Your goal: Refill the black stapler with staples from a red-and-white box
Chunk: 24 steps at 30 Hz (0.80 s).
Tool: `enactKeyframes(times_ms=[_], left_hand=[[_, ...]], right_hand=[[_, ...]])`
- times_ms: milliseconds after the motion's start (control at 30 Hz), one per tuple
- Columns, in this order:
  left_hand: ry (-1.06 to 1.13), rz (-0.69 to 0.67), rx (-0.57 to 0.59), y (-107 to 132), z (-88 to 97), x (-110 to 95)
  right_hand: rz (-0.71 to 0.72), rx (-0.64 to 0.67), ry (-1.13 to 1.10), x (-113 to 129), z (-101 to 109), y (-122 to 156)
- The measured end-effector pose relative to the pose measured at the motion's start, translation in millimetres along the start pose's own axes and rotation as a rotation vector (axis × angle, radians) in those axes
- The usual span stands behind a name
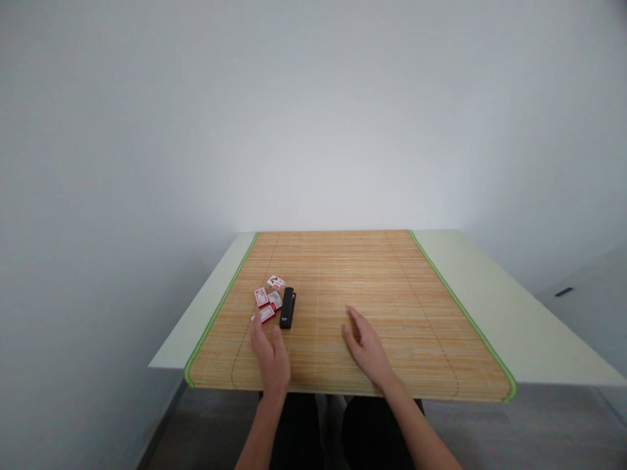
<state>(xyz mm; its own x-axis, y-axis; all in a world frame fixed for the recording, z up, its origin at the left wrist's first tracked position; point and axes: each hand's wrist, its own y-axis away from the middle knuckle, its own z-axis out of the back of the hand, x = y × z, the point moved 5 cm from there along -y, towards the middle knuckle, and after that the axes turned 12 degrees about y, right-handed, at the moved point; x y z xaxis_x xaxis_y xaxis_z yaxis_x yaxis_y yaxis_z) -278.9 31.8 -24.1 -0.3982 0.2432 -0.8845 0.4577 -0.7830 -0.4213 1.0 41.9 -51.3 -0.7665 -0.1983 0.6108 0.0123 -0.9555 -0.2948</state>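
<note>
A black stapler (287, 307) lies on a bamboo mat (392, 294), left of the middle. Beside it to the left lie several small red-and-white boxes (267, 300). My left hand (271, 356) rests on the mat with its fingers stretched out, their tips just short of the nearest box and the stapler. My right hand (367, 346) lies flat on the mat to the right of the stapler, fingers out and apart, holding nothing.
The mat has a green border and covers a pale table (514, 313) that stands against a white wall. The table's near edge runs just under my wrists. My dark-clothed legs (337, 431) show below it.
</note>
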Motion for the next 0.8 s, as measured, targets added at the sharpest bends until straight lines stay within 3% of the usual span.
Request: enactKeyframes(times_ms=[33,133,233,367,533,800], left_hand=[[0.005,-0.045,0.097,15.3,-12.1,-14.1],[0.009,-0.146,0.531,50.2,-61.9,-46.8],[-0.067,-0.235,0.737,56.6,-100.6,-57.0],[-0.212,-0.370,0.821,48.6,-124.4,-51.4],[-0.325,-0.405,0.836,50.7,-124.6,-45.3],[-0.290,-0.385,0.840,49.9,-124.9,-43.8]], right_hand=[[0.005,0.000,0.067,-7.1,9.3,0.8],[0.051,0.047,0.263,-12.6,22.0,0.3],[0.079,0.106,0.451,-3.1,17.1,0.1],[0.048,0.143,0.619,9.6,6.5,3.0],[0.041,0.147,0.630,12.9,4.6,5.6],[0.034,0.071,0.473,9.3,4.4,5.5]])
